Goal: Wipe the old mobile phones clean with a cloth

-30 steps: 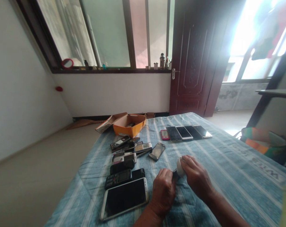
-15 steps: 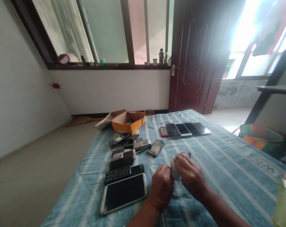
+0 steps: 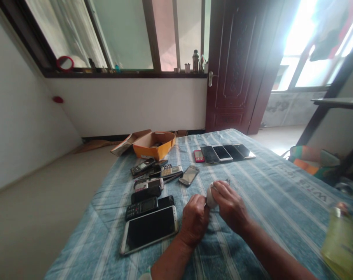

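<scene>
My right hand (image 3: 231,203) is closed over a bunched white cloth (image 3: 211,197), its fingers pressing down on it. Close against it, my left hand (image 3: 194,219) is curled into a fist. A small dark edge shows between the two hands, but I cannot make out what the left hand grips. To the left lies a large white-framed phone (image 3: 149,229), screen up. Behind it is a black keypad phone (image 3: 142,208). A grey phone (image 3: 189,175) rests just beyond my hands.
More old phones (image 3: 149,185) are heaped on the left of the striped blue bedspread (image 3: 269,210). An orange box (image 3: 154,149) stands open behind them. A pink phone (image 3: 199,156) and several smartphones (image 3: 222,153) lie in a row. A yellow-green bottle (image 3: 341,243) stands at right.
The view has shifted a little, so everything sits slightly higher and further left, and more of the bottle shows. My hands stay together around the white cloth.
</scene>
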{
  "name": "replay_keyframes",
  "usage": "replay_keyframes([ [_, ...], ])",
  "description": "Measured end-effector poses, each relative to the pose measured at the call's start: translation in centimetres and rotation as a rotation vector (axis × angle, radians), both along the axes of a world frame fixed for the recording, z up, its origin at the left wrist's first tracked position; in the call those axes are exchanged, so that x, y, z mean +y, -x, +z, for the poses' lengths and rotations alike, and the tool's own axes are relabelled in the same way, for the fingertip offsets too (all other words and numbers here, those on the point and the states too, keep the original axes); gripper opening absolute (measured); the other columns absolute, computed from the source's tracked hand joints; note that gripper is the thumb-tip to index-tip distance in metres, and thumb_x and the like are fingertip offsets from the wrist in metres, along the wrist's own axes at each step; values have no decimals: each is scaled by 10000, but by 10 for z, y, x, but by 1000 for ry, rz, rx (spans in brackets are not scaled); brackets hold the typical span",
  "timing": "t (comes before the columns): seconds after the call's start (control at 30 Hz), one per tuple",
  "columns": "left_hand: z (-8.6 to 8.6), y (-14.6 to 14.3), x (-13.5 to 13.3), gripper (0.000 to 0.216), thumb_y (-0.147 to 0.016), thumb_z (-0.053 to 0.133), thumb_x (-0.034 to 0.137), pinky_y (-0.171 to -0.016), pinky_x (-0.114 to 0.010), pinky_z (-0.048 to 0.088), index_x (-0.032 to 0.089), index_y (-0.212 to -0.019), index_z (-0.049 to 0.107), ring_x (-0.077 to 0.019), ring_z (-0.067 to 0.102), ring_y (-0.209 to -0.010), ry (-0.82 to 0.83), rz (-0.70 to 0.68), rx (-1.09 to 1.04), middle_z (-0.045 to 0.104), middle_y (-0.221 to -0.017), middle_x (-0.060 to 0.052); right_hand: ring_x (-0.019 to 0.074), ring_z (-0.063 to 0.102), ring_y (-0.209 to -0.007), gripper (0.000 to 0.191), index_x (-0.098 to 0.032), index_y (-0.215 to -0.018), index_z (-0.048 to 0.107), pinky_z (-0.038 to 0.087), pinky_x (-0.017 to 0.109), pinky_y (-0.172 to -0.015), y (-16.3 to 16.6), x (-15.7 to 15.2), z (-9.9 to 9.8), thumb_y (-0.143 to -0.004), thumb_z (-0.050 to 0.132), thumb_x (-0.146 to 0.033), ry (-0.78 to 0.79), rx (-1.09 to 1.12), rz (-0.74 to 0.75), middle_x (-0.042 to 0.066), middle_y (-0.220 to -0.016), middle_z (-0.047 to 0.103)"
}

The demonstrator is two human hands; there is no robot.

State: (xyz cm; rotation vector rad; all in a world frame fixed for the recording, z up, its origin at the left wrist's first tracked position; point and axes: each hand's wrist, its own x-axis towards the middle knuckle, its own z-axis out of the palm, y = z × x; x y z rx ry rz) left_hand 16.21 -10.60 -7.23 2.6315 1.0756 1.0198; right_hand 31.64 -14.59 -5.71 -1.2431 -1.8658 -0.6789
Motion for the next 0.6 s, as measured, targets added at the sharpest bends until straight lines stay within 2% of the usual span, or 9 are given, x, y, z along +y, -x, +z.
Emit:
replay_keyframes([
  [0.13, 1, 0, 0, 176, -890, 430, 130, -640, -272, 415, 200, -745, 501, -168, 559, -719, 38, 4, -6, 600, -760, -24, 251, 564, -1128, 279, -118, -1061, 661, 528, 353, -900, 5, 0, -1, -928, 419, -78, 25, 3, 12, 130, -1078, 650],
  [0.3, 1, -2, 1, 182, -920, 493, 206, -633, -274, 414, 192, -741, 521, -173, 559, -716, 36, 19, 1, 598, -759, -30, 253, 567, -1110, 302, -148, -1064, 671, 535, 379, -900, -11, 4, -3, -927, 408, -95, 40, 32, -75, 132, -1085, 648],
  [0.5, 2, -3, -1, 122, -894, 542, 174, -657, -272, 435, 181, -773, 551, -171, 571, -737, 36, 26, 20, 612, -788, -31, 260, 562, -1092, 327, -124, -1039, 671, 530, 381, -907, -26, 7, -7, -926, 368, -76, 57, 54, -202, 148, -1091, 647],
  [0.6, 2, -3, -2, 123, -900, 531, 184, -654, -274, 434, 180, -780, 557, -170, 567, -730, 38, 27, 30, 614, -791, -31, 263, 560, -1090, 327, -113, -1004, 676, 525, 385, -912, -28, 7, -6, -926, 361, -69, 40, 54, -201, 153, -1091, 647],
])
